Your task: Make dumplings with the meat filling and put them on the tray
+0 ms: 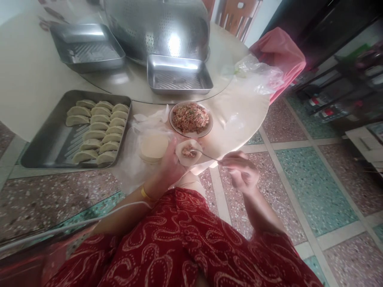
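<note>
A round dumpling wrapper (182,159) rests in my left hand (172,169), whose fingers curl round its edge. On the wrapper lies a small heap of meat filling (188,149). My right hand (243,169) pinches the handle of a spoon (206,155), and the spoon's tip touches the filling. Just beyond the wrapper stands a bowl (172,125) heaped with the same minced filling. To the left of my left hand, a stack of wrappers (153,147) sits on a plastic bag (131,157). Farther left, a metal tray (48,149) holds several folded dumplings (98,126) in rows.
Two more metal trays (86,48) (179,75) stand at the back of the round table, before a large perforated metal dome (161,30). A crumpled plastic bag (260,75) lies at the right edge, beside a pink cloth-covered chair back (281,56). A white cable (98,217) crosses below my left arm.
</note>
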`<action>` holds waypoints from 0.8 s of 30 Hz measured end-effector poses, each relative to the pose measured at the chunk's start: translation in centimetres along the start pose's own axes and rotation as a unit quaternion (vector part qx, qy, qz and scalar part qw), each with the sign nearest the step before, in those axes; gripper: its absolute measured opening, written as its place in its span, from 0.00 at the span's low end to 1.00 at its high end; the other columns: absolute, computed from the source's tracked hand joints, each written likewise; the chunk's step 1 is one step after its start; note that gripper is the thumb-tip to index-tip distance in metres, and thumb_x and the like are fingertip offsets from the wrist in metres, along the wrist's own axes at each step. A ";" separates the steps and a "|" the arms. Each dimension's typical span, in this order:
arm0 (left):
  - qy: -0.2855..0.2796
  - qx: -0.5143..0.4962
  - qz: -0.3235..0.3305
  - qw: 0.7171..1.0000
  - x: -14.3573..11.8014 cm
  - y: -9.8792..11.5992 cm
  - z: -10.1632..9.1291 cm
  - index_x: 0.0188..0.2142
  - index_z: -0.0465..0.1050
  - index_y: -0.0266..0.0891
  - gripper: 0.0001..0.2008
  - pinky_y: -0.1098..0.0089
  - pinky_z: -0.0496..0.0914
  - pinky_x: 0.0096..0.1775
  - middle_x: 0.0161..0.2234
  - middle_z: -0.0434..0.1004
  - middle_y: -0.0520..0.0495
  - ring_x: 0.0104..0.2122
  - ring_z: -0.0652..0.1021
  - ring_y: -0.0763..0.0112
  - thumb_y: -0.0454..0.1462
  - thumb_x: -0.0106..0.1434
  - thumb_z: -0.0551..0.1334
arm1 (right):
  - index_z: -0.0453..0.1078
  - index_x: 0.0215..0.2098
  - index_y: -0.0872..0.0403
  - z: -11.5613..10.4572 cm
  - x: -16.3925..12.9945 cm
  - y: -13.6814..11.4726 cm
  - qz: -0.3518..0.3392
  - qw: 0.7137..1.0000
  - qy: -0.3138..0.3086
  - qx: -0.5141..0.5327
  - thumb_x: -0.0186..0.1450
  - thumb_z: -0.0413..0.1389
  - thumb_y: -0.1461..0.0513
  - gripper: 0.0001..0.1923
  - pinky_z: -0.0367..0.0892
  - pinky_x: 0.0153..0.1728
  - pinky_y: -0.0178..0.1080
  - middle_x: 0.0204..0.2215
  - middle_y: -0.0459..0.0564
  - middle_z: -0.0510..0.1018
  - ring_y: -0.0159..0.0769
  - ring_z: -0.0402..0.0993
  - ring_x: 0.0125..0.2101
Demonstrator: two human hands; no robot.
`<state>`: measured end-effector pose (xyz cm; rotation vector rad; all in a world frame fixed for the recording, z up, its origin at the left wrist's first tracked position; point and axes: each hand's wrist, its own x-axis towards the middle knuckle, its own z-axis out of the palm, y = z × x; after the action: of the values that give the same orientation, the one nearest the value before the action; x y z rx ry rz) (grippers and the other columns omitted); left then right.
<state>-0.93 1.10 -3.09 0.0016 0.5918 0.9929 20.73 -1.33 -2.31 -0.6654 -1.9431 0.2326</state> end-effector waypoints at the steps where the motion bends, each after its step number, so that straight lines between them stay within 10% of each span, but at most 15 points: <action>1: 0.001 0.002 0.001 1.000 0.0 0.0 0.0 0.50 0.75 0.31 0.28 0.63 0.71 0.56 0.45 0.82 0.38 0.52 0.79 0.59 0.51 0.73 0.46 | 0.73 0.53 0.39 0.0 0.0 0.0 -0.002 1.000 0.005 0.004 0.71 0.55 0.63 0.15 0.77 0.26 0.41 0.30 0.42 0.84 0.36 0.80 0.31; 8: -0.005 -0.005 -0.008 1.000 -0.3 0.2 -0.2 0.57 0.71 0.33 0.28 0.62 0.70 0.58 0.47 0.81 0.37 0.54 0.78 0.58 0.52 0.72 0.48 | 0.75 0.44 0.41 1.2 0.7 2.0 0.132 0.983 0.125 0.004 0.71 0.54 0.60 0.09 0.76 0.28 0.39 0.30 0.43 0.82 0.34 0.81 0.32; 13: 0.035 -0.013 -0.027 0.999 -1.0 0.2 -0.2 0.59 0.69 0.27 0.30 0.65 0.71 0.57 0.47 0.82 0.36 0.54 0.78 0.59 0.50 0.73 0.48 | 0.73 0.41 0.48 3.7 1.4 4.8 0.287 0.953 0.095 0.006 0.70 0.53 0.54 0.09 0.77 0.37 0.41 0.30 0.45 0.82 0.35 0.82 0.34; 24: 0.066 0.011 -0.075 0.995 -0.7 -0.1 1.0 0.59 0.68 0.25 0.27 0.64 0.76 0.45 0.43 0.82 0.34 0.43 0.82 0.60 0.46 0.75 0.46 | 0.72 0.46 0.48 3.7 -1.9 6.9 0.351 0.932 0.080 0.044 0.67 0.56 0.49 0.15 0.76 0.43 0.45 0.38 0.49 0.82 0.38 0.81 0.40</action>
<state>-0.63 0.70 -1.91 -0.0873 0.7131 0.8449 20.46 3.82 -8.55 -1.2616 -1.4637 0.6776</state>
